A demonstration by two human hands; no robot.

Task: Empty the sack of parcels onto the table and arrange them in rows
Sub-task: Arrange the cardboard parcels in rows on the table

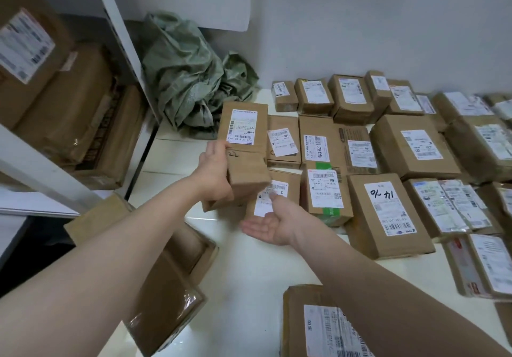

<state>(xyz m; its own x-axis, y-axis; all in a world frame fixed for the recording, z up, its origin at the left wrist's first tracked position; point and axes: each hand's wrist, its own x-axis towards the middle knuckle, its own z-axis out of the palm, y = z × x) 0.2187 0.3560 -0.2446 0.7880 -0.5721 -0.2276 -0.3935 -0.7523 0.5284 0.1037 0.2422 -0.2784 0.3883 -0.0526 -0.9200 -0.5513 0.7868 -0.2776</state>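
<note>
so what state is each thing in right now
left hand: gripping the held parcel
right hand: open, palm up, holding nothing
held parcel: label facing the camera, at the rows' left end
sack: crumpled, slack
rowed parcels: lying flat in rows, labels up

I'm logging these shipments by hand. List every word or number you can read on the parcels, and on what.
"110": label of the green-taped parcel.
"12V4A-5535", sideways: label of the box behind it.
"100": label of the small parcel left of that box.
Handwritten marks, not legible: held parcel in the left hand; label of the large parcel.
All other print: too small or blurred.
</note>
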